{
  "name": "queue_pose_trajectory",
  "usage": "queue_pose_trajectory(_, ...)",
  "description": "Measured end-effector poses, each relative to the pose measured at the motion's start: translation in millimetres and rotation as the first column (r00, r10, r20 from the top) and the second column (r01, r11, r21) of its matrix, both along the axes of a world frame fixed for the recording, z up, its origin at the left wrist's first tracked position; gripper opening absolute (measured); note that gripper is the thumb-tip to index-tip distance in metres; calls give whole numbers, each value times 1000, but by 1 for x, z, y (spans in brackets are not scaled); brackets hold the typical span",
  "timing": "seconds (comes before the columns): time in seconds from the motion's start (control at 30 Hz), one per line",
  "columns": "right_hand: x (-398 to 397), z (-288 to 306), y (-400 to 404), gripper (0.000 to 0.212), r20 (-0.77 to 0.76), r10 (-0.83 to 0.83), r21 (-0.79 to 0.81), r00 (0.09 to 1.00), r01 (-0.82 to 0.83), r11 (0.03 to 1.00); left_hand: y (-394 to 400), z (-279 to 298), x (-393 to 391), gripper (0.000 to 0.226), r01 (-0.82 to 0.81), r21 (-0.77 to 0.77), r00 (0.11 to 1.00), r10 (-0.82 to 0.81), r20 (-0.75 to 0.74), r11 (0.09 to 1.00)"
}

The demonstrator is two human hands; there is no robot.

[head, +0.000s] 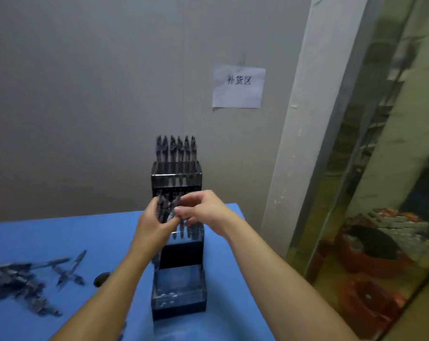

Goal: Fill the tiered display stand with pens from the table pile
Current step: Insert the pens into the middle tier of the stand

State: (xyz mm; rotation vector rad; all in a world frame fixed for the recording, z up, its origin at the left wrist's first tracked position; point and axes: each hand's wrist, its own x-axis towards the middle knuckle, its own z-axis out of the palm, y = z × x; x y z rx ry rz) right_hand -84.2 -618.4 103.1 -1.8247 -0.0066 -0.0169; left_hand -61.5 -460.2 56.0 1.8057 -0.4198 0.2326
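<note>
Head view looks down over both forearms at a black tiered display stand [178,274] standing on a blue surface [105,232] that is pushed against a grey wall. The stand's top tier carries a row of dark pens [176,148] set upright side by side; a middle tier, partly hidden by the hands, also has several pens standing in it, and the lowest front tier [179,286] shows its bare floor. The left hand [153,223] is raised in front of the middle tier, its fingers curled round a small bundle of dark pens [164,207] whose ends fan upward. The right hand [203,209] meets it from the right, thumb and forefinger pinching the upper part of one pen in that bundle; the exact contact is blurred by motion. To the left, well apart from the stand, the pen pile [19,281] lies scattered on the surface, with a few loose pens [72,269] crossed just beside it and a small dark rounded object [101,278] near the left forearm. A white paper sheet [238,86] with dark characters is fixed to the wall above and to the right of the stand. At the far right, a reflective panel [390,168] shows red containers [371,257] low down.
</note>
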Motion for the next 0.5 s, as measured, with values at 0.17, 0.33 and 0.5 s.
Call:
queue_pose_trajectory(0.17, 1, -7, -5, 34, -14, -131, 100, 991, 132, 986, -18, 10, 5, 31, 29, 56, 999, -30, 24, 998)
queue_pose_trajectory(0.33, -3, -4, -11, 20, 12, -217, 161, 976, 212, 964, -28, 14, 4, 23, 20, 110, 998, -26, 52, 994)
queue_pose_trajectory(0.5, -8, 8, -17, 17, 32, -324, 347, 946, 293, 891, -20, 8, 6, 23, 11, 126, 998, -18, 58, 992)
